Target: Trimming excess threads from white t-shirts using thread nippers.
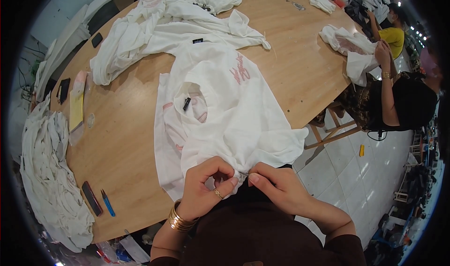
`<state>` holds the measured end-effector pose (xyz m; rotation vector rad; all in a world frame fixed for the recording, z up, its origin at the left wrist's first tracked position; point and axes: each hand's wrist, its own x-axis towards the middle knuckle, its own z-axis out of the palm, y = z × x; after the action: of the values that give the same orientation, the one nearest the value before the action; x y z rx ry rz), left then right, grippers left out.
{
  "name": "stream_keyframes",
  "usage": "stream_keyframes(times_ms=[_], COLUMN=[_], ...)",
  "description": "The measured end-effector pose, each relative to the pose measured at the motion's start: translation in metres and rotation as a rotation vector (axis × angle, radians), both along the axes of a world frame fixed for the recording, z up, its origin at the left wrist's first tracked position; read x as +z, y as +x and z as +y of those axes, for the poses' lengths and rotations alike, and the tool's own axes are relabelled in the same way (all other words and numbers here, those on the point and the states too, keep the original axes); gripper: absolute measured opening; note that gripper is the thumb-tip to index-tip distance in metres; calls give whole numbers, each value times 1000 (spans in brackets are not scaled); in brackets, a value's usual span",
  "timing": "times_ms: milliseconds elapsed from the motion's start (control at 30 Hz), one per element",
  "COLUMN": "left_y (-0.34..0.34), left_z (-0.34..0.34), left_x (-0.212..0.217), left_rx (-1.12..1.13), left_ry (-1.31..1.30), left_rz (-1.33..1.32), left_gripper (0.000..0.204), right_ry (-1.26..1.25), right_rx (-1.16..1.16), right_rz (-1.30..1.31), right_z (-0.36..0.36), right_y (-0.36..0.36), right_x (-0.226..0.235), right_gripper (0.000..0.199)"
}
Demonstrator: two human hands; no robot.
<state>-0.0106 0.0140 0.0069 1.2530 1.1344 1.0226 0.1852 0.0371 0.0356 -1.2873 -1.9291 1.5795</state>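
A white shirt [220, 106] with pink lettering and a small black neck label lies spread over the wooden table [117, 139], its lower edge hanging toward me. My left hand [206, 184], with gold bangles and a ring, pinches the shirt's hem. My right hand [276, 184] pinches the same hem just to the right, fingertips almost touching the left hand's. A thin dark thing, perhaps a needle or thread, shows between the fingertips; I cannot tell which.
More white shirts [164, 27] are heaped at the table's far side and a stack [47, 172] hangs off the left edge. A dark phone [91, 198] and blue snips [108, 202] lie near left. Two people [398, 92] sit at the right.
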Motion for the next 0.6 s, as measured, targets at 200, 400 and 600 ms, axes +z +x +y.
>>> stream_keyframes(times_ms=[200, 400, 600], left_y=[1, -1, 1], left_z=[0, -1, -1], left_x=[2, 0, 1], left_rx=[3, 15, 35], left_ry=[-7, -17, -9], left_rz=[-7, -19, -20], left_gripper=[9, 8, 8], right_ry=[-15, -30, -25], right_rx=[-2, 16, 14], right_rz=[64, 56, 42], right_z=[0, 0, -2], right_y=[2, 3, 4], right_x=[-3, -4, 1], right_gripper=[26, 27, 26])
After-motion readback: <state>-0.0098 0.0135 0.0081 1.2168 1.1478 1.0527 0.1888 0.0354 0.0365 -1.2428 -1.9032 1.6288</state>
